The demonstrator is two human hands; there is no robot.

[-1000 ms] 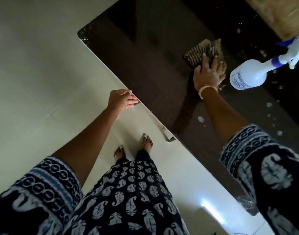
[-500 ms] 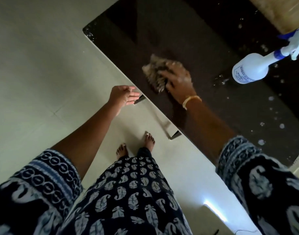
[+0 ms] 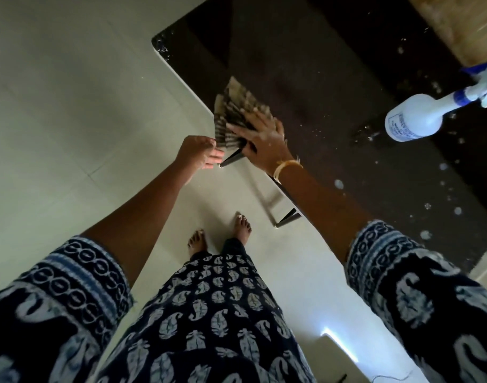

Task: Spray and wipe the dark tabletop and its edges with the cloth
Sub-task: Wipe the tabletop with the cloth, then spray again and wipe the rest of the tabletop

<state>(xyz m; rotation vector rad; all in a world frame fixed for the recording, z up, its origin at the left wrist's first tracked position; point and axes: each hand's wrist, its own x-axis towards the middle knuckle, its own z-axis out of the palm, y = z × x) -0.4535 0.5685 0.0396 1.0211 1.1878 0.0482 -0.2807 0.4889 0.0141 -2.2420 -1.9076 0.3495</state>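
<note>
The dark glossy tabletop (image 3: 306,64) fills the upper right, dotted with spray droplets. A striped brownish cloth (image 3: 234,111) lies at the table's near-left edge, partly hanging over it. My right hand (image 3: 264,136) presses flat on the cloth with straight fingers. Just off the edge, beside the cloth's lower corner, my left hand (image 3: 201,153) is held with relaxed fingers, cupped slightly. A white spray bottle (image 3: 419,117) with a blue and white nozzle stands on the table at the right.
Pale tiled floor (image 3: 71,106) lies left of the table. Dark table legs (image 3: 231,158) show under the edge. My bare feet (image 3: 220,236) stand close to the table. A woven tan mat (image 3: 457,26) sits at the far right corner.
My right hand has swept the cloth from the table's middle leftward to the near edge. My left hand stayed by the edge, now beside the cloth.
</note>
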